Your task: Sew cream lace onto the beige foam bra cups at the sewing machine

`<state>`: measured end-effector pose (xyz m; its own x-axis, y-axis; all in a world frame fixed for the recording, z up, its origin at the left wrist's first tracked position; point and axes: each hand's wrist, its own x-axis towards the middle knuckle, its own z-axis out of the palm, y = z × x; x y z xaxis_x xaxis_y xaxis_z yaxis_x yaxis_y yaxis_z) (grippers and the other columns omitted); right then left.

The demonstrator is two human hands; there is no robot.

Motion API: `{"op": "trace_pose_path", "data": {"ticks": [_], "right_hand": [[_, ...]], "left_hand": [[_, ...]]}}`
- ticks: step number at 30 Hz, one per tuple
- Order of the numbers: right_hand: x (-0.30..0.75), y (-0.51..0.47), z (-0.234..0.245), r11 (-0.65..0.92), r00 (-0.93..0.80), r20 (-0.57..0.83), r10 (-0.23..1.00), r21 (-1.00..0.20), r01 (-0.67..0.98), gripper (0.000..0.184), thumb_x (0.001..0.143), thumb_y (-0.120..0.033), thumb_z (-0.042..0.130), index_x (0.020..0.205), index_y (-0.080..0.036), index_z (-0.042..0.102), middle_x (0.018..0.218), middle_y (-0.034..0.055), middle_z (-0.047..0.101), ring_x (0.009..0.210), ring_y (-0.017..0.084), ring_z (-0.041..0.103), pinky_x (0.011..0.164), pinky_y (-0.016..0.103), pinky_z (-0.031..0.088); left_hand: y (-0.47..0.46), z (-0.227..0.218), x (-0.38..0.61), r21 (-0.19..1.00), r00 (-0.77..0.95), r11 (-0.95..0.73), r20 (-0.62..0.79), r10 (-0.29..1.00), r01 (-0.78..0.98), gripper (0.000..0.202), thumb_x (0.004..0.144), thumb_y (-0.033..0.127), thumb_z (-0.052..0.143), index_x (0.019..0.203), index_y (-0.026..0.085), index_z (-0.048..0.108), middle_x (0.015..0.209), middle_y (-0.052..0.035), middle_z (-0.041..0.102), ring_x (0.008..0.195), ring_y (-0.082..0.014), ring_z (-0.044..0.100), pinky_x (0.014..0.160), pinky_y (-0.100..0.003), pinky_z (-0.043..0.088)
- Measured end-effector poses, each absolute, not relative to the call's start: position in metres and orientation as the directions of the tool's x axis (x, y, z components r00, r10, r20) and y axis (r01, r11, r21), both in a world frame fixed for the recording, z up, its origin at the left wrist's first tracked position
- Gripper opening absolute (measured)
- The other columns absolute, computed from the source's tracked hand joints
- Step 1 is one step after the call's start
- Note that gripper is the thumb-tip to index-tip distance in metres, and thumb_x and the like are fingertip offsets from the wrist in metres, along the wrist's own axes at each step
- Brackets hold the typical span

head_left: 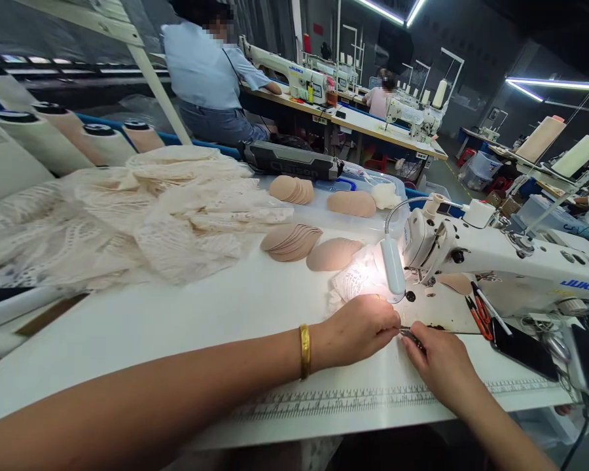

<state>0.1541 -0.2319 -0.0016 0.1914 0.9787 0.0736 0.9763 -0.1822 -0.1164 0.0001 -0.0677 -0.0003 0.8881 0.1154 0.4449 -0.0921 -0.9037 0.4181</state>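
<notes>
My left hand (pixel 356 330), with a gold bracelet (pixel 305 352) at its wrist, is closed in a pinch in front of the sewing machine (pixel 500 255). What lies between its fingertips is too small to make out. My right hand (pixel 439 356) grips a small dark metal tool (pixel 413 339), whose tip reaches the left fingertips. Just behind my left hand lies a piece of white lace (pixel 348 278), lit by the machine's lamp (pixel 393 265). Beige oval pads (pixel 289 242) are fanned out beyond it, with another pad (pixel 332 254) beside them.
A heap of cream lace (pixel 177 209) covers the table's left side. More pads (pixel 351 203) rest on a clear plastic lid (pixel 319 212). Orange-handled snips (pixel 480 317) and a phone (pixel 523 350) lie right. A ruler strip (pixel 343 400) runs along the front edge. A person (pixel 201 78) sits beyond.
</notes>
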Motion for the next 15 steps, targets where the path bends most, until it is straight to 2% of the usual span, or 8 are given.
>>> {"op": "trace_pose_path", "data": {"ticks": [2, 5, 7, 8, 10, 12, 14, 15], "right_hand": [[0.167, -0.230, -0.008, -0.209, 0.213, 0.067, 0.975, -0.069, 0.976, 0.027, 0.106, -0.034, 0.046, 0.083, -0.024, 0.056, 0.071, -0.0009, 0.069, 0.064, 0.020, 0.066, 0.057, 0.029, 0.027], [0.194, -0.229, -0.008, -0.264, 0.259, 0.104, 0.960, 0.045, 0.963, 0.026, 0.104, -0.036, 0.046, 0.088, -0.024, 0.063, 0.071, 0.0022, 0.070, 0.066, 0.023, 0.065, 0.060, 0.030, 0.035], [0.211, -0.226, -0.003, -0.283, 0.258, 0.207, 0.944, 0.101, 0.954, 0.020, 0.099, -0.037, 0.054, 0.098, -0.024, 0.069, 0.091, 0.0096, 0.075, 0.085, 0.029, 0.068, 0.072, 0.036, 0.044], [0.218, -0.222, 0.000, -0.281, 0.250, 0.264, 0.931, 0.084, 0.956, 0.020, 0.096, -0.038, 0.057, 0.103, -0.023, 0.070, 0.104, 0.0131, 0.075, 0.096, 0.033, 0.067, 0.079, 0.040, 0.046], [0.224, -0.209, 0.005, -0.246, 0.260, 0.313, 0.913, -0.084, 0.966, 0.025, 0.094, -0.041, 0.058, 0.106, -0.023, 0.071, 0.115, 0.0160, 0.073, 0.107, 0.036, 0.065, 0.087, 0.046, 0.047], [0.222, -0.193, 0.005, -0.226, 0.338, 0.231, 0.912, -0.403, 0.887, 0.031, 0.094, -0.048, 0.055, 0.102, -0.022, 0.071, 0.105, 0.0138, 0.074, 0.094, 0.032, 0.067, 0.081, 0.043, 0.051], [0.214, -0.175, -0.001, -0.250, 0.432, 0.088, 0.898, -0.706, 0.663, 0.037, 0.089, -0.056, 0.059, 0.096, -0.021, 0.070, 0.089, 0.0091, 0.074, 0.074, 0.026, 0.066, 0.070, 0.038, 0.052], [0.210, -0.167, -0.005, -0.254, 0.475, 0.035, 0.879, -0.808, 0.531, 0.038, 0.085, -0.057, 0.064, 0.093, -0.020, 0.070, 0.083, 0.0071, 0.074, 0.068, 0.023, 0.064, 0.067, 0.037, 0.052]], "left_hand": [[-0.060, 0.004, 0.003, 0.441, 0.886, -0.895, 0.440, 0.150, -0.067, 0.022, 0.092, 0.012, 0.056, 0.070, 0.017, 0.058, 0.067, 0.0017, 0.062, 0.062, -0.0128, 0.053, 0.060, -0.026, 0.035], [-0.042, 0.005, 0.012, 0.467, 0.858, -0.880, 0.415, 0.303, 0.084, 0.030, 0.088, 0.012, 0.055, 0.061, 0.017, 0.046, 0.060, 0.0016, 0.053, 0.057, -0.0126, 0.043, 0.056, -0.028, 0.027], [-0.030, 0.002, 0.020, 0.498, 0.825, -0.849, 0.394, 0.405, 0.178, 0.035, 0.085, 0.011, 0.054, 0.055, 0.018, 0.037, 0.054, 0.0022, 0.045, 0.053, -0.0121, 0.036, 0.054, -0.030, 0.023], [-0.026, 0.000, 0.023, 0.516, 0.810, -0.832, 0.387, 0.440, 0.205, 0.035, 0.083, 0.011, 0.053, 0.054, 0.019, 0.034, 0.052, 0.0026, 0.041, 0.052, -0.0118, 0.032, 0.053, -0.030, 0.022], [-0.021, -0.005, 0.027, 0.539, 0.791, -0.811, 0.384, 0.477, 0.227, 0.036, 0.078, 0.011, 0.054, 0.053, 0.019, 0.030, 0.050, 0.0037, 0.035, 0.051, -0.0114, 0.025, 0.052, -0.030, 0.020], [-0.021, -0.010, 0.030, 0.554, 0.775, -0.797, 0.385, 0.501, 0.240, 0.035, 0.074, 0.011, 0.053, 0.053, 0.020, 0.027, 0.048, 0.0043, 0.031, 0.051, -0.0115, 0.020, 0.052, -0.030, 0.019], [-0.023, -0.014, 0.030, 0.565, 0.767, -0.788, 0.384, 0.514, 0.245, 0.034, 0.073, 0.010, 0.052, 0.052, 0.019, 0.028, 0.047, 0.0044, 0.028, 0.051, -0.0117, 0.019, 0.052, -0.031, 0.019], [-0.023, -0.015, 0.030, 0.568, 0.764, -0.785, 0.385, 0.517, 0.245, 0.033, 0.073, 0.011, 0.052, 0.051, 0.019, 0.029, 0.047, 0.0043, 0.029, 0.051, -0.0118, 0.020, 0.052, -0.031, 0.020]]}}
